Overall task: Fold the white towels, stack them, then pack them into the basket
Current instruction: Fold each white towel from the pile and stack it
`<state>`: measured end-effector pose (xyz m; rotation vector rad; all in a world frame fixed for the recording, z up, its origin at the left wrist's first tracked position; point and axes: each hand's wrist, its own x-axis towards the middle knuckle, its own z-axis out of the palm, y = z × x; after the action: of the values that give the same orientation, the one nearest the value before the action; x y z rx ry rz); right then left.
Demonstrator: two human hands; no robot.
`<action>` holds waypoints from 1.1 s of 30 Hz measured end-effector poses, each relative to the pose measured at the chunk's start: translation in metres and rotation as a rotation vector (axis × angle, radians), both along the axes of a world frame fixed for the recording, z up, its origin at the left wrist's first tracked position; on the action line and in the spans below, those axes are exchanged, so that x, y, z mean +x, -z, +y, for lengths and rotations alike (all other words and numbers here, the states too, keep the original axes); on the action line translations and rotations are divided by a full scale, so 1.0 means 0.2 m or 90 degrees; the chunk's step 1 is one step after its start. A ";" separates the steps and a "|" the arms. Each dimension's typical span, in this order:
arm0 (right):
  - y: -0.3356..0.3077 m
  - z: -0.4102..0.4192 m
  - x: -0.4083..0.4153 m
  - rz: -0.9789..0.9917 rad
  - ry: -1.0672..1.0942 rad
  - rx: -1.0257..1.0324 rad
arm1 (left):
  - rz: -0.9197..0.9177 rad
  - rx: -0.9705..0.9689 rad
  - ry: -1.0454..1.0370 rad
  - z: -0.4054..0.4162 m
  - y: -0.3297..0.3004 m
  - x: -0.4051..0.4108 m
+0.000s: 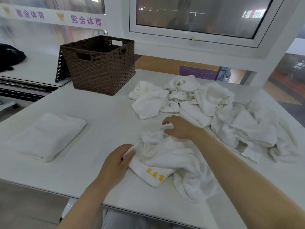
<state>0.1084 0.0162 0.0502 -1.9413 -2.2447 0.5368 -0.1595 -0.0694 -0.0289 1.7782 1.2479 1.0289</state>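
Your left hand (115, 162) pinches a corner of the crumpled white towel with yellow embroidered characters (173, 162) lying at the near edge of the white worktop (102, 123), and your right hand (178, 128) grips its far edge. A folded white towel (47, 136) lies to the left (well apart), the heap of unfolded white towels (206, 103) sits just behind, and the dark brown woven basket (100, 66) stands at the back.

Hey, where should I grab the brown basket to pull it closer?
Take the basket by the handle slot in its near wall, just under the rim, reaching from the front. It stands upright and open on the table, and a matching slot in the far wall lets the other hand steady it.
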 end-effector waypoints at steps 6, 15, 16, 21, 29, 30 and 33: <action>0.02 0.11 -0.16 -0.094 0.005 -0.162 | -0.015 0.005 0.002 0.00 0.00 -0.01; 0.00 0.10 -0.23 0.039 0.007 -0.102 | -0.315 -0.132 -0.062 0.06 0.03 -0.02; -0.01 0.08 -0.24 0.082 0.018 -0.049 | -0.323 -0.132 -0.062 0.06 0.03 -0.02; -0.11 -0.03 -0.35 0.199 -0.056 0.013 | -0.342 -0.109 -0.048 0.05 0.00 -0.03; -0.10 -0.16 -0.49 0.226 -0.138 -0.046 | -0.249 -0.072 -0.027 0.02 -0.01 -0.01; -0.09 -0.16 -0.49 0.245 -0.127 -0.039 | -0.288 -0.093 -0.036 0.01 -0.02 -0.01; -0.08 -0.18 -0.50 0.274 -0.126 -0.051 | -0.353 -0.119 -0.062 0.01 -0.03 -0.01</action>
<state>0.0089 -0.0201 0.0671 -1.4611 -2.1637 0.9774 -0.1616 -0.0672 -0.0238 1.1847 1.0418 1.3013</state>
